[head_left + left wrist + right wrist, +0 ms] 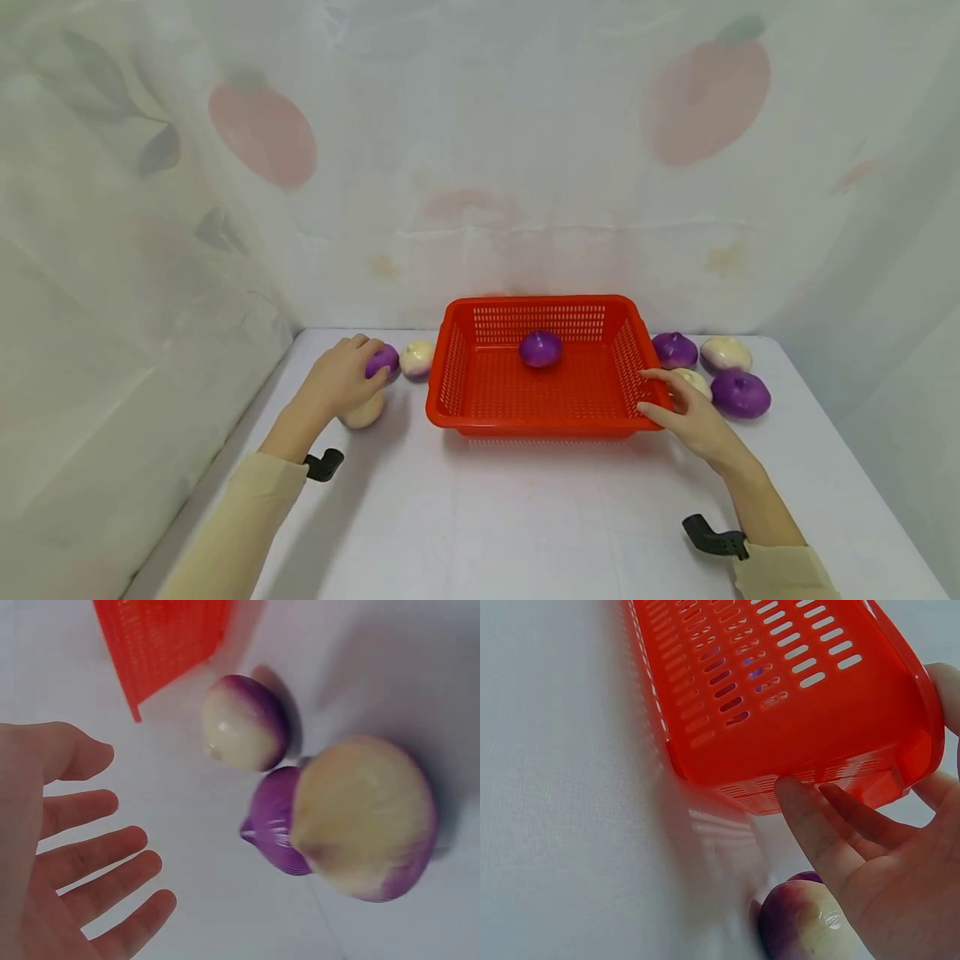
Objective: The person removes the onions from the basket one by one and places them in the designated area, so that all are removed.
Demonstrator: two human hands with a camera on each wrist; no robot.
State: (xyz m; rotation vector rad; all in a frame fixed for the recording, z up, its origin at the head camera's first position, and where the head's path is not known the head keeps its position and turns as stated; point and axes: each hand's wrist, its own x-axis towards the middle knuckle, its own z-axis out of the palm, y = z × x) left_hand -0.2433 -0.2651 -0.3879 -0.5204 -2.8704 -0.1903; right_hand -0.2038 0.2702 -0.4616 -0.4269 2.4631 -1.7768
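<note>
My left hand [341,379] hovers over the onions at the left, fingers spread and apart from them in the left wrist view. A purple onion [279,821] lies partly behind a large cream-and-purple onion [367,817], with a smaller cream-and-purple onion [244,724] near them. At the right end of the red plastic basket [540,425], my right hand [697,417] holds the rim, thumb on one side and fingers along the outer wall in the right wrist view. One purple onion [540,349] sits inside the basket.
Right of the basket are more onions: a purple one [675,350], a cream one [726,354], a larger purple one [741,393] and a cream one [693,383] partly behind my right hand. The white table [525,517] meets a patterned cloth [480,167] at the back.
</note>
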